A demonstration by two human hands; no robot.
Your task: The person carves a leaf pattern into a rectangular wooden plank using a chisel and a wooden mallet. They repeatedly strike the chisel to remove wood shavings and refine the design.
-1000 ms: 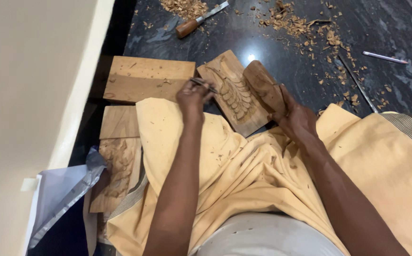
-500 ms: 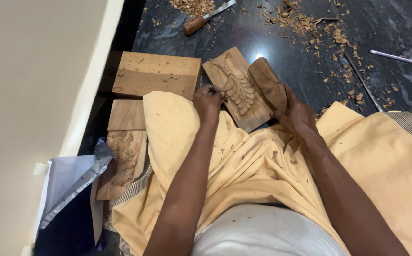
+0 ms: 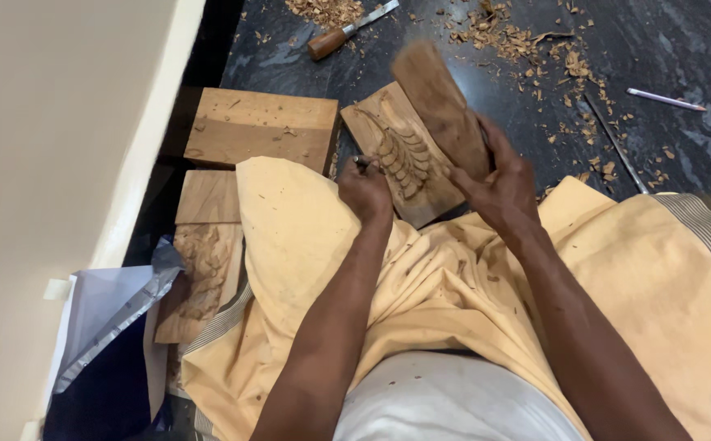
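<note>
I am gripping a blunt, worn wooden mallet point(image 3: 441, 106) in my right hand point(image 3: 498, 192), fingers wrapped tight around its lower end, its head lifted and blurred above the carved panel point(image 3: 400, 159). My left hand point(image 3: 364, 189) is closing in a fist on a thin chisel point(image 3: 362, 162), its tip meeting the leaf-like relief. The panel is lying tilted against my knee on pale yellow cloth point(image 3: 453, 278), over the glossy dark stone floor point(image 3: 682, 49). Curled wood shavings point(image 3: 519, 41) are scattering beyond it. A plain wooden block point(image 3: 261, 126) is sitting just left, another wooden-handled chisel point(image 3: 347, 31) farther off.
</note>
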